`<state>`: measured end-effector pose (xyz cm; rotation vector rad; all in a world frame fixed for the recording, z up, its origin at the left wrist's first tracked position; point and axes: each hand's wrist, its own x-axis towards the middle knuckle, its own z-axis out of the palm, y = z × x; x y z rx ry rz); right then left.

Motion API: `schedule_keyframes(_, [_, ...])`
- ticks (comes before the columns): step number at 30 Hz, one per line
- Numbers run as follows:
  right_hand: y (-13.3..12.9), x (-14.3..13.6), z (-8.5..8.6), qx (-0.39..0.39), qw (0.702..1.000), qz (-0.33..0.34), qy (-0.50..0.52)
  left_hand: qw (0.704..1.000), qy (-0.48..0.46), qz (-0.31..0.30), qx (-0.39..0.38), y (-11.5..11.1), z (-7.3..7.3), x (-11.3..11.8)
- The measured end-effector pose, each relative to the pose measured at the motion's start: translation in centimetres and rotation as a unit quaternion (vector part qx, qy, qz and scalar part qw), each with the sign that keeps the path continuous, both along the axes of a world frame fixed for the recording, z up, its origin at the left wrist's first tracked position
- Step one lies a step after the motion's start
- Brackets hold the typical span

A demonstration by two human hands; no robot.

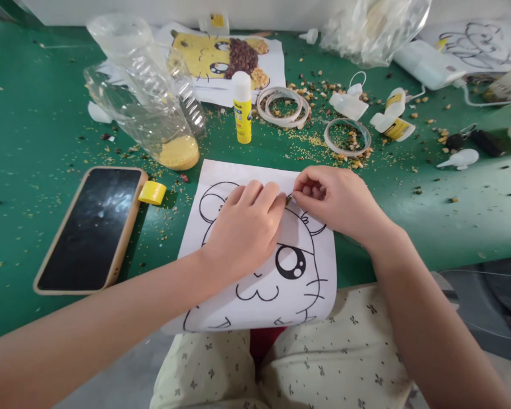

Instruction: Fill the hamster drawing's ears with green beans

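One green table (pixel 34 113) spreads before you. Your sheet (pixel 258 283) lies at its near edge, the bottom curving towards your lap. Expect it light, limp and easily creased; hold it by a blank margin. Two other drawings (pixel 276 62) lie farther back. One phone (pixel 91 230) lies to the left. Your left hand (pixel 249 227) rests on the sheet, fingers bent; your right hand (pixel 332 196) pinches thumb to fingertips at its top right. You can't tell whether either grips the dark speck (pixel 288 199) between them. Beyond: three tape rings (pixel 344 153), one upright glue stick (pixel 242 113). One yellow cap (pixel 152 193) sits just beside the phone. Grains (pixel 313 142): too many to count.
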<state>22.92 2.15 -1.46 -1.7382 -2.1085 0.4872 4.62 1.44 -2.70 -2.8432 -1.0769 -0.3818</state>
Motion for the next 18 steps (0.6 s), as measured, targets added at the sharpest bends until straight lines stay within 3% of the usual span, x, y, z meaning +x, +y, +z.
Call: schedule_keyframes(18, [-0.01, 0.21, 0.11, -0.001, 1.0, 0.002, 0.012, 1.0, -0.002, -0.001, 0.005, 0.07, -0.17, -0.08])
